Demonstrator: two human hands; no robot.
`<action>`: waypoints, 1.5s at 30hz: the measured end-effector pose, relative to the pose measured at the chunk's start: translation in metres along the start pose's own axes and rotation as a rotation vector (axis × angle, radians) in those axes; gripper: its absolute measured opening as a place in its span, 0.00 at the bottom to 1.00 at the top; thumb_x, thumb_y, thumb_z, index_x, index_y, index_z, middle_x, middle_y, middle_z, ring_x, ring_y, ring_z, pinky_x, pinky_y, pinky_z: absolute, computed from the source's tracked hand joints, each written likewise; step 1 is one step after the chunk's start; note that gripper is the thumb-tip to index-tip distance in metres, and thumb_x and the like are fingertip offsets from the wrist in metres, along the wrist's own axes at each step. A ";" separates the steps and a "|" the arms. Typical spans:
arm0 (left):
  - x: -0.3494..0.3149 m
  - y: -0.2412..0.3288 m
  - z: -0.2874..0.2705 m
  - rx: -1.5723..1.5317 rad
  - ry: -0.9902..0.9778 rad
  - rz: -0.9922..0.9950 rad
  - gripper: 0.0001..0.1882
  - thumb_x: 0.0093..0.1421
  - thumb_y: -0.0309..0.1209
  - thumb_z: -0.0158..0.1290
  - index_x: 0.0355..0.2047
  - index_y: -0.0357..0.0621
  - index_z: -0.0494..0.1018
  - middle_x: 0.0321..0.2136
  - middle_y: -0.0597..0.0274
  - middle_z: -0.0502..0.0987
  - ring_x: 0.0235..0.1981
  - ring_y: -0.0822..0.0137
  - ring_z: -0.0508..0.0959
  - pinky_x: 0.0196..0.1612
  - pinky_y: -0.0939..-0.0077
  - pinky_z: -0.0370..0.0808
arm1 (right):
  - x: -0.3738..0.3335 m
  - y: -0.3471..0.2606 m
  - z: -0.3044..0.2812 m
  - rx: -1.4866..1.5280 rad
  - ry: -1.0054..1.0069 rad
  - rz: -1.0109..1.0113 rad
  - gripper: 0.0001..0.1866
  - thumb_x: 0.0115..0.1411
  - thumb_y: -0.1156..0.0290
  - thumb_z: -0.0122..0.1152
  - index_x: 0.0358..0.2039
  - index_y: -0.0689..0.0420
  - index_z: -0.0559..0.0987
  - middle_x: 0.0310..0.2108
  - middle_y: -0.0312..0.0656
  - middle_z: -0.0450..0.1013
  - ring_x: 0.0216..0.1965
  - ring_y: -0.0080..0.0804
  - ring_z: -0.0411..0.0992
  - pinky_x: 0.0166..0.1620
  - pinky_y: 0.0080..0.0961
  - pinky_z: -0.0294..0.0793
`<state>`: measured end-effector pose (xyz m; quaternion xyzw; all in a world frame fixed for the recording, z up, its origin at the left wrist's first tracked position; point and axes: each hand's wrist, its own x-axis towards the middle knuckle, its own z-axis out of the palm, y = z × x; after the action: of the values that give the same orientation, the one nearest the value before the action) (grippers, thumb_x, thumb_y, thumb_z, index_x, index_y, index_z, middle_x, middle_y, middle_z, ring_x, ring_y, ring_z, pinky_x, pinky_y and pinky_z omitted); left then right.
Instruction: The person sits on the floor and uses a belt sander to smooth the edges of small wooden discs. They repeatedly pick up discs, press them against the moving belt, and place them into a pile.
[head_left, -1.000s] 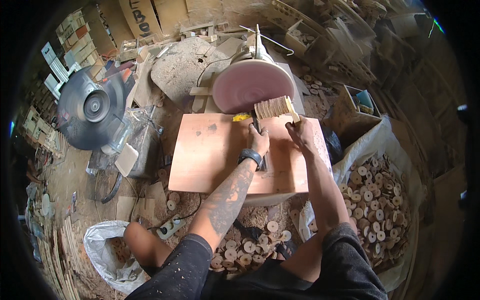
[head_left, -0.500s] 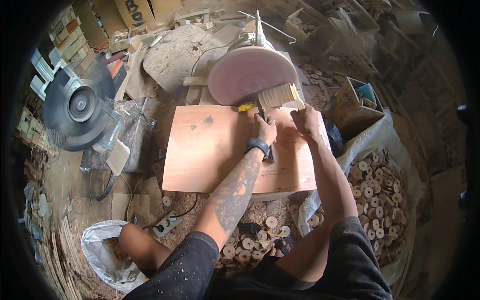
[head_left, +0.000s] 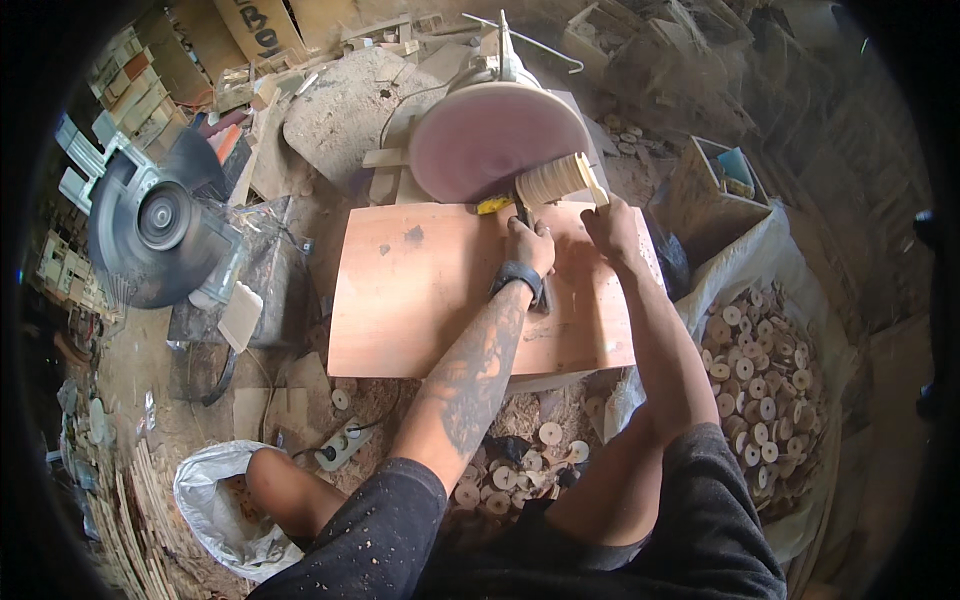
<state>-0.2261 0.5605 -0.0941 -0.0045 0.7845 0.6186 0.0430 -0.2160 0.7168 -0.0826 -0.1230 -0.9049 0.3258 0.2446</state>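
A stack of thin wooden discs lies sideways against the lower right of a large pinkish sanding disc, whose surface is blurred. At its near end, my right hand is closed around a pale wooden piece. My left hand grips a dark bar just left of the stack, above the board. A small yellow part shows between the bar and the sanding disc. Beneath both hands is a broad, smooth wooden board. The fingers' undersides are hidden.
A fan with blurred blades stands at the left. To the right, a large white sack is full of wooden discs, behind it an open wooden box. A power strip and more discs lie on the floor by my legs.
The whole view has shifted slightly. Both hands keep their grips, and the disc stack stays against the sanding disc.
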 end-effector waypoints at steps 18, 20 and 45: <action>0.001 0.004 0.000 -0.001 -0.046 -0.121 0.25 0.63 0.38 0.48 0.50 0.26 0.58 0.30 0.42 0.77 0.13 0.56 0.77 0.15 0.67 0.75 | 0.000 0.005 0.000 -0.054 -0.055 0.037 0.13 0.49 0.67 0.61 0.30 0.65 0.76 0.22 0.54 0.75 0.26 0.45 0.76 0.32 0.39 0.73; 0.001 0.003 0.000 -0.007 -0.037 -0.109 0.25 0.63 0.38 0.48 0.49 0.26 0.58 0.30 0.42 0.77 0.13 0.56 0.77 0.14 0.67 0.75 | 0.000 0.004 0.000 -0.064 -0.032 0.022 0.13 0.49 0.68 0.61 0.30 0.65 0.76 0.22 0.53 0.76 0.26 0.45 0.76 0.32 0.39 0.73; 0.000 0.005 0.000 -0.010 -0.011 -0.119 0.19 0.63 0.37 0.47 0.44 0.31 0.60 0.30 0.42 0.77 0.15 0.53 0.79 0.13 0.66 0.76 | 0.001 0.003 0.003 -0.057 0.008 0.010 0.13 0.49 0.67 0.60 0.30 0.65 0.76 0.24 0.56 0.75 0.28 0.51 0.76 0.34 0.41 0.72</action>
<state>-0.2261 0.5616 -0.0895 -0.0478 0.7795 0.6189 0.0838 -0.2182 0.7174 -0.0864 -0.1359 -0.9121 0.3008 0.2430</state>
